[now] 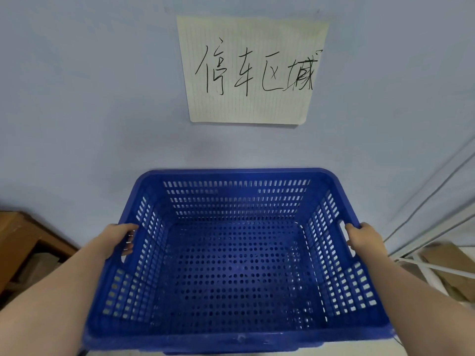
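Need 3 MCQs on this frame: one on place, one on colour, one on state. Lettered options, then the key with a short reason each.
1. Where is the handwritten paper sheet relative to the basket?
A. Inside it
B. On the wall above it
C. Beneath it

2. What colour is the basket?
A. Green
B. Blue
C. Red

3. How do the left hand and right hand stand?
A. Each grips a side handle of the basket
B. Only the left hand grips it
C. Neither touches it

Key:
1 B, the sheet is stuck on the wall above the basket's far rim.
2 B, its perforated sides and bottom are all blue.
3 A, each hand's fingers curl into the handle slot on its own side.
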### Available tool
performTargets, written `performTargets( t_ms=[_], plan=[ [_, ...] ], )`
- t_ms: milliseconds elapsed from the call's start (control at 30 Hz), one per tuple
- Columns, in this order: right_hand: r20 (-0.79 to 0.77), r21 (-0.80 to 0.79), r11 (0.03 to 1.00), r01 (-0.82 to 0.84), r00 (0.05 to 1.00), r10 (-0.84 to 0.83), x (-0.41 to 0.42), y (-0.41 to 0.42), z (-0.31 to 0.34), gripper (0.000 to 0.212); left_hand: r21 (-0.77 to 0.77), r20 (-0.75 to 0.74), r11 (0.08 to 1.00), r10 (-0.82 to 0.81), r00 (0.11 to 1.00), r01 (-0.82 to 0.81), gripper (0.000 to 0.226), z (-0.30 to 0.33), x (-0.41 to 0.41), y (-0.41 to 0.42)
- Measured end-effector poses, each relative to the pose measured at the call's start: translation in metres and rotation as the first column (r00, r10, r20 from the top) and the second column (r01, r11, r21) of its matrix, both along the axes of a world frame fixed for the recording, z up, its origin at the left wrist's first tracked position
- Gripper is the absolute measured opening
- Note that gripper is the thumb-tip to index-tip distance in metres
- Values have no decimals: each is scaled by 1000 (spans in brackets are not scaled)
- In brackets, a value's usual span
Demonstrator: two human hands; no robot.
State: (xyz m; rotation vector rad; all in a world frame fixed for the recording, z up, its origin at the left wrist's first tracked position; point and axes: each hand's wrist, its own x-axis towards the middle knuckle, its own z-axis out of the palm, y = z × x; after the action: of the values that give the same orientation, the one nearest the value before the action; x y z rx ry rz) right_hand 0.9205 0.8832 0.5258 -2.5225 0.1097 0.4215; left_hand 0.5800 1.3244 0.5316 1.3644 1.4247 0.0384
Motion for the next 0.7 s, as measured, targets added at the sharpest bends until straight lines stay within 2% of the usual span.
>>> performTargets(
  t_ms=[100, 333, 433, 533, 700],
  plan=[
    [-16, -52, 998, -24, 1000, 24, 0, 1, -2, 42, -8, 33, 1000, 14, 999, -13, 31, -1, -2, 0],
    [-84, -50, 996, -71, 994, 67, 6, 1, -2, 43, -33, 48, 999, 44, 998, -42, 45, -3, -10, 0],
    [-102, -37, 996, -80, 992, 76, 3, 2, -8, 43, -6, 39, 999, 44, 998, -44, 45, -5, -12, 1],
    [-95, -39, 996, -81, 992, 77, 1, 2, -9, 34, 8, 31, 999, 46, 998, -46, 43, -3, -10, 1],
    [-91, -28, 997, -75, 993, 73, -1, 2, -9, 35, 46, 26, 998, 39, 999, -40, 40, -3, -7, 4]
  ],
)
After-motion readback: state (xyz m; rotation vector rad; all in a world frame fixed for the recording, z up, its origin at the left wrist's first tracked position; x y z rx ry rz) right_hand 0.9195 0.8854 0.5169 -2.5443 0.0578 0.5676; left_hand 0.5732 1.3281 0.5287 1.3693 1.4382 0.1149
